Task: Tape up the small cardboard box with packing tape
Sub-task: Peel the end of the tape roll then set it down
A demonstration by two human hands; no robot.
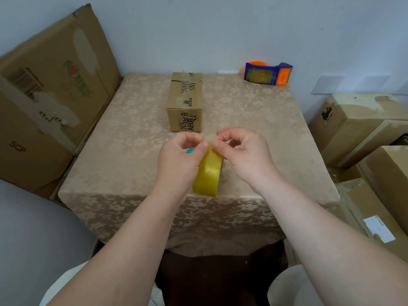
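Note:
A small brown cardboard box (pixel 185 101) with black print lies closed on the table, a little beyond my hands, with old tape across its top. A yellow roll of packing tape (pixel 207 175) stands on edge above the table's near side. My left hand (pixel 180 160) grips the roll from the left. The thumb and fingers of my right hand (pixel 245 152) pinch at the top of the roll. A small turquoise object (pixel 190 150) peeks out behind my left hand; I cannot tell what it is.
The table (pixel 123 138) has a beige flowered cloth. A blue and orange tape dispenser (pixel 268 73) sits at its far right corner. Large cardboard boxes (pixel 50 96) lean at the left, and more stacked boxes (pixel 362 138) stand at the right.

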